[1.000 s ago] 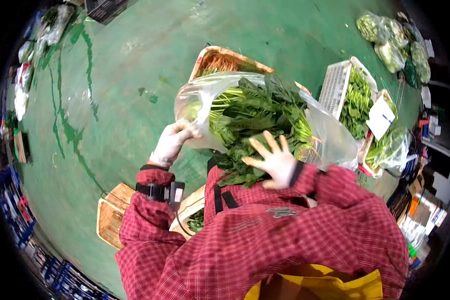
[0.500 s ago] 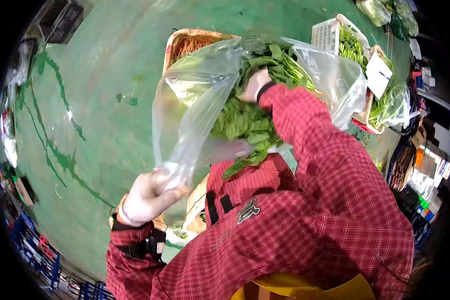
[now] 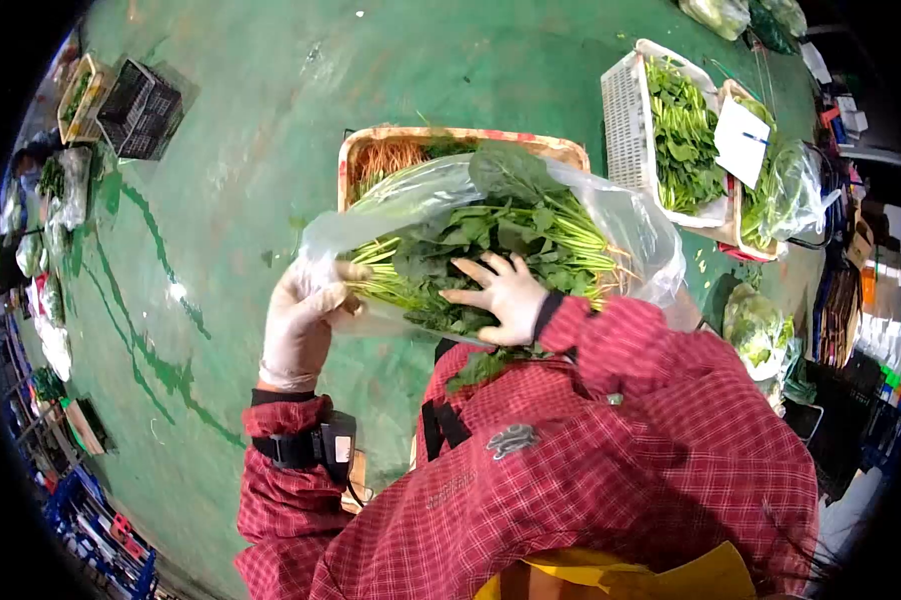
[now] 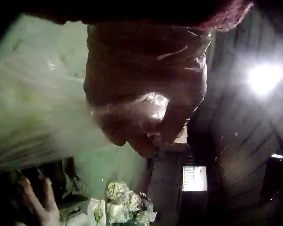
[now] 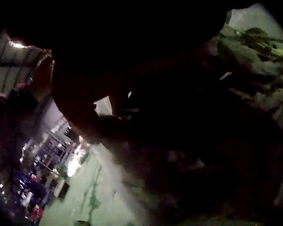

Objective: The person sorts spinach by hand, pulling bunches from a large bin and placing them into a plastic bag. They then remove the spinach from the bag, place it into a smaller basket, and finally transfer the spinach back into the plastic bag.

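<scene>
A clear plastic bag (image 3: 661, 240) lies opened out around leafy greens (image 3: 521, 228), whose stems and pale roots point right. My gloved left hand (image 3: 306, 320) pinches the bag's left edge between thumb and fingers; in the left wrist view the left hand (image 4: 146, 89) is curled on the film. My gloved right hand (image 3: 511, 305) rests with spread fingers on the leaves, and its fingers also show in the left wrist view. The right wrist view is very dark, with some leaves (image 5: 254, 61) at its right.
Behind the bag stands a crate (image 3: 541, 145) with reddish roots. At the right are a white crate of greens (image 3: 626, 120), a white card (image 3: 742, 140) and bagged vegetables (image 3: 756, 325). A black crate (image 3: 141, 115) stands on the green floor at the upper left.
The right hand has gone from gripping greens at the bag's far side to resting spread on the leaves nearer the body. My left hand has moved up, and the bag's left side is lower and flatter.
</scene>
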The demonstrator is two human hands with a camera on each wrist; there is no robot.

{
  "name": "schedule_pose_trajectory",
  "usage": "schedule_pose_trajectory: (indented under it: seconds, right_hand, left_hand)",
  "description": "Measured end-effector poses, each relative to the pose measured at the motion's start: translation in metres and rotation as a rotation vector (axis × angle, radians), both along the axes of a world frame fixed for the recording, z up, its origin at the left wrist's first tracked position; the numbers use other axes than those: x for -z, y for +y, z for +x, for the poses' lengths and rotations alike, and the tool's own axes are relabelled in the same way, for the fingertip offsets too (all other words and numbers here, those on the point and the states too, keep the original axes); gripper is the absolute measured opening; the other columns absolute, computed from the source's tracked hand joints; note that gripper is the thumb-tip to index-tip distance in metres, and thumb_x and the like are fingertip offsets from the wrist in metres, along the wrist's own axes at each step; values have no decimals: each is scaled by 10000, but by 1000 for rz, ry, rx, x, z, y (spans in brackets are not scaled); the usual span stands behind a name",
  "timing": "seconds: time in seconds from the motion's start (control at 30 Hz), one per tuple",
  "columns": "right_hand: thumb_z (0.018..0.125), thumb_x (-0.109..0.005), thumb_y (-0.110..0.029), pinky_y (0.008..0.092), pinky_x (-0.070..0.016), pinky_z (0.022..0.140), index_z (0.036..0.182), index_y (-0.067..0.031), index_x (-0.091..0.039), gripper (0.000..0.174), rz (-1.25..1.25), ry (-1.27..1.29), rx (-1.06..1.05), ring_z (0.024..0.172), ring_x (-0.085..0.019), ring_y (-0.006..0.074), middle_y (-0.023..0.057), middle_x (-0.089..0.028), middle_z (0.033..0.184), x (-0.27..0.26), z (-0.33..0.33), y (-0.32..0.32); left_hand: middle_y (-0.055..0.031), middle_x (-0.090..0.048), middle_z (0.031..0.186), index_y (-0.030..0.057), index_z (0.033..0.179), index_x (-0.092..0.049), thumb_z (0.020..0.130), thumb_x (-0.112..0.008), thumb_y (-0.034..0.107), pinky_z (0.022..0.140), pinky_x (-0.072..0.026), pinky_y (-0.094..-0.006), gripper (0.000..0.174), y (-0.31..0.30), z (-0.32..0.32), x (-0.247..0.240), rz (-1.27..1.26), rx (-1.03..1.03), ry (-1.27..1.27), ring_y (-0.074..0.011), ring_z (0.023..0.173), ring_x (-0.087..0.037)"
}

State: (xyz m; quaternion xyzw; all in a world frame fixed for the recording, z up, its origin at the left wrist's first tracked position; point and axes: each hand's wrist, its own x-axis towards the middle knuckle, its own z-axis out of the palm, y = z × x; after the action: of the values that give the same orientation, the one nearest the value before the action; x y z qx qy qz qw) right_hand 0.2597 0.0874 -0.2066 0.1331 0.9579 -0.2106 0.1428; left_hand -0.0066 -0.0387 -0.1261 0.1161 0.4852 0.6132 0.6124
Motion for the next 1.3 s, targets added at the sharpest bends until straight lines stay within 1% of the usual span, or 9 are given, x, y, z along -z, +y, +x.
schedule_pose_trajectory:
  seconds: [0.23,0.37,0.53,0.63,0.67,0.9,1.03,1.2,1.3]
  right_hand:
    - [836,-600,-161,383,-407,1019,1258,-15,-533,452,-172,490,938,1182,-535,307,216,-582,1221,32,41,89]
    - [858,-543,-482,599,-183,1097,1342,-131,-500,600,78,-134,398,1361,-279,414,220,-337,1456,46,13,10]
    - [865,-445,-615,655,-29,1094,1408,-284,-413,637,134,-111,376,1414,-135,395,138,-157,1549,111,1,50]
    - [864,-489,-547,644,-120,1095,1449,-304,-319,656,95,-286,433,1397,-207,365,135,-249,1517,101,-39,86]
    - [862,-489,-552,629,-108,1106,1454,-311,-307,664,76,-324,439,1399,-204,361,133,-241,1522,102,-45,94]
    - [799,-578,-560,576,-193,1102,1411,-347,-391,675,32,-215,354,1386,-248,349,147,-241,1521,62,-35,110]
    - [729,-612,-166,443,-402,994,1201,-93,-608,478,-97,586,282,1133,-542,346,194,-560,1262,-18,6,76]
    - [610,-660,-170,597,-308,1003,1375,-292,-404,815,-69,9,-148,1243,-402,321,103,-289,1460,4,59,-44]
    - [643,-647,-119,445,-437,929,1108,-130,-609,467,-195,-154,52,1085,-534,360,147,-571,1200,71,55,-9]
  left_hand:
    - [-52,-659,980,-10,1043,-624,722,-717,104,794,-451,-272,354,2,2,19,112,-224,120,-137,835,-587]
    - [13,-625,875,-4,1052,-628,737,-676,107,725,-414,-248,337,49,0,15,203,-414,230,-97,775,-548]
    - [-233,-227,1509,17,1244,-486,829,-500,104,1089,-238,-608,424,23,-11,22,451,-235,55,-320,1380,-292]
    - [-315,-292,1448,82,1145,-528,881,-548,185,556,-515,-309,283,-35,-29,19,238,-37,41,-192,669,-616]
    - [-333,-378,1387,90,1087,-533,900,-571,210,359,-311,-204,226,-44,-26,17,130,-102,75,-68,408,-379]
    - [19,-507,738,60,1077,-521,916,-564,139,454,-311,-207,185,-8,-30,1,12,-219,231,-62,534,-410]
    - [-73,-631,1083,65,1081,-517,937,-516,173,469,-308,-180,181,14,-22,-4,-36,-305,99,-50,549,-387]
    - [-82,-628,1155,83,1094,-533,945,-501,189,467,-316,-184,185,29,-21,-8,7,-269,105,-49,541,-397]
    - [-75,-626,1014,69,1029,-561,942,-518,196,436,-301,-194,160,1,-27,-10,-40,-181,119,-44,488,-379]
